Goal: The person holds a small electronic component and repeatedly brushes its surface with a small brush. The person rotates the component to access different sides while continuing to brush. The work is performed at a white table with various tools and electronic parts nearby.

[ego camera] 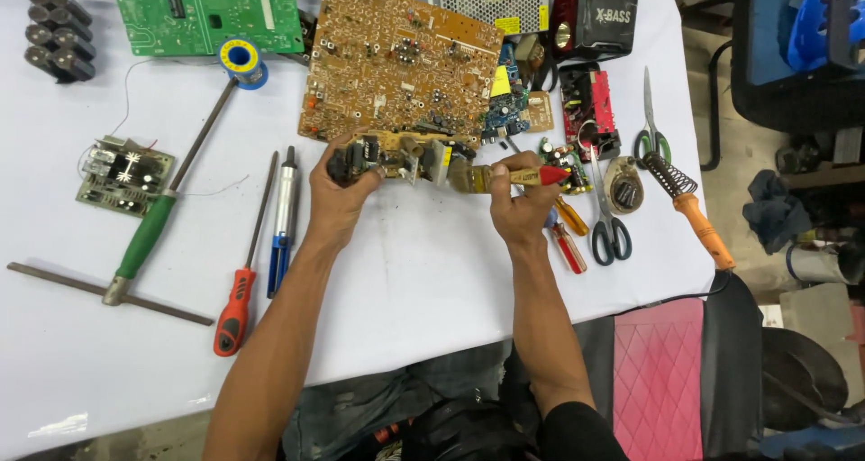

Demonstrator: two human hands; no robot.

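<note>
L hand [341, 191] grips small board [396, 155], R hand [515, 204] holds brush [505, 177]; bare table [432, 272] below

Small tan circuit board [401, 155] w/ components, held edge-up above white table; yellow-red paintbrush [505, 176] horiz., bristles touching board's right end.

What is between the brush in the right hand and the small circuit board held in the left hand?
Nothing visible. The right hand holds the brush with its bristles right at the small circuit board, gripped by the left hand.
</note>
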